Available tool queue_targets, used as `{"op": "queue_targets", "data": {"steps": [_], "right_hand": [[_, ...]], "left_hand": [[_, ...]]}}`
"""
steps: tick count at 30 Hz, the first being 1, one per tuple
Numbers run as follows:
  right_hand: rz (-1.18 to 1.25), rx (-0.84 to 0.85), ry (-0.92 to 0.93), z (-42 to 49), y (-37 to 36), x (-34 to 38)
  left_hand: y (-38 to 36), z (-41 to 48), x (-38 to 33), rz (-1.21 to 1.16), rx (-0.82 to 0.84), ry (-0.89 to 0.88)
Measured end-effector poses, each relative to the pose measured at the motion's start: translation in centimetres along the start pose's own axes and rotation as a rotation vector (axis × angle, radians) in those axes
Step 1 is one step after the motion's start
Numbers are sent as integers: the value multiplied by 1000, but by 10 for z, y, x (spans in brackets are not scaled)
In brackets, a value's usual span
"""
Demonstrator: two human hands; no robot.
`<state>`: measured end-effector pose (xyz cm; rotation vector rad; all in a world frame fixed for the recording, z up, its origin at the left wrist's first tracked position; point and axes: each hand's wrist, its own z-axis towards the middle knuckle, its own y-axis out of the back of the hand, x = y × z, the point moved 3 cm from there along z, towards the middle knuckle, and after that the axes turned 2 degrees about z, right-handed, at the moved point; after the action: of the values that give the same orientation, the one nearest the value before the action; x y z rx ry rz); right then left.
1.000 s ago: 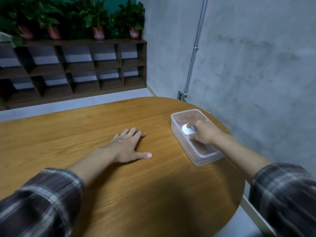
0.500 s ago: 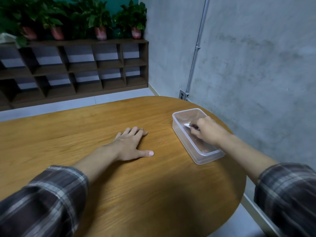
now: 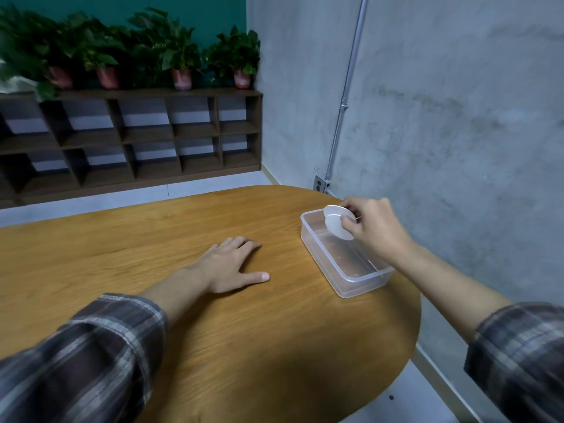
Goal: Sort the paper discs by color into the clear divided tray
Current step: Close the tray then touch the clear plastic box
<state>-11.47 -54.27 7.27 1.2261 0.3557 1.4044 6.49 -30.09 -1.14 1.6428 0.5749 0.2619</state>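
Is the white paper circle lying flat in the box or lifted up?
Lifted up. The right hand pinches the white disc, tilted on edge, over the far end of the clear tray.

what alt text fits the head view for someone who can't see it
A person's right hand pinches a white paper disc over the far end of a clear plastic tray on a rounded wooden table; the left hand rests flat on the wood.

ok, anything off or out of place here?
The clear tray shows no divider, just one open compartment, and sits close to the right edge of the table. The right hand pinches white discs, tilted on edge, over the tray's far end. Nothing spilled or damaged.
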Motion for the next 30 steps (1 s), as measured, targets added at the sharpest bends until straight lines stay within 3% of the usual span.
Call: {"op": "queue_targets", "data": {"steps": [10, 15, 30], "right_hand": [[354, -1, 31, -8, 26, 114], [516, 113, 76, -17, -6, 177], [420, 260, 434, -40, -130, 387]], "left_hand": [[86, -59, -34, -613, -607, -129], [91, -113, -9, -887, -663, -92], [85, -318, 164, -579, -829, 229]]}}
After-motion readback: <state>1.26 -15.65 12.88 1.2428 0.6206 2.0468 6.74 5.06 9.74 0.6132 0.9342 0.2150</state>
